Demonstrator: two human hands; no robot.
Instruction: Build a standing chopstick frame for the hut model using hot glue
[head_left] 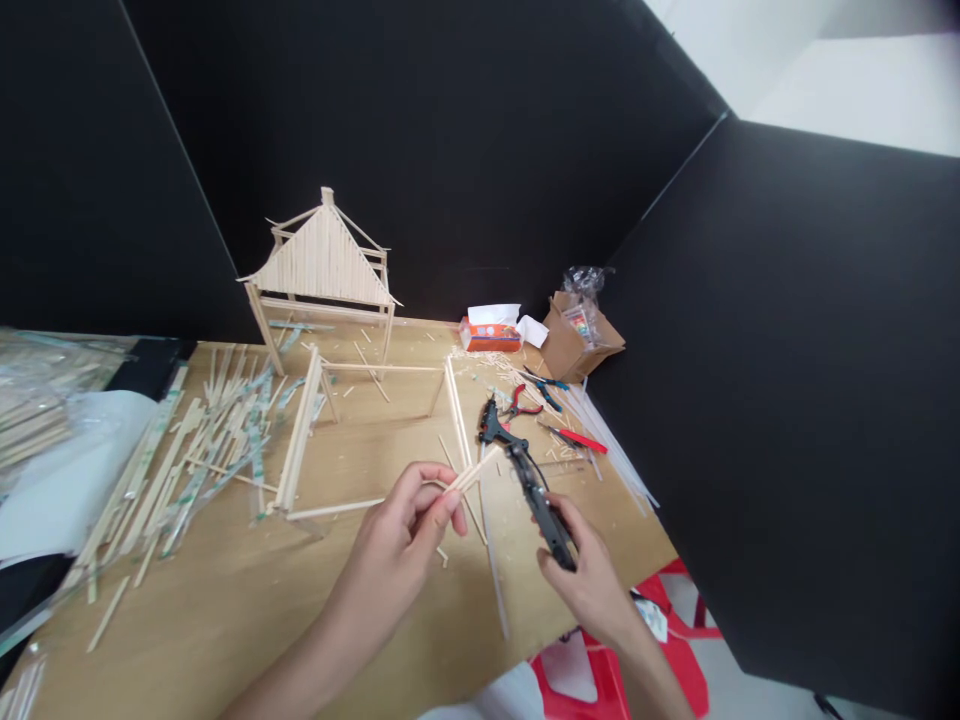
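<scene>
The **left hand** (394,540) is pressed together, thumb and fingertips pinching **a short pair of wooden sticks** (471,476) above the table. Those sticks angle toward **a black hot glue gun** (529,490), their end just beside it without clearly touching. The **right hand** (592,585) closes around the gun's lower end, with the nozzle pointing away. Both hands hover over **a wooden tabletop** (225,590), near **a stick frame** (300,440). **A finished stick hut** (322,265) stands beyond it, and **loose sticks** (187,470) lie left. **Red pliers** (525,402) lie just past the gun. Bare table stretches below the hands, ending near **a red plastic stool** (615,680).
</scene>
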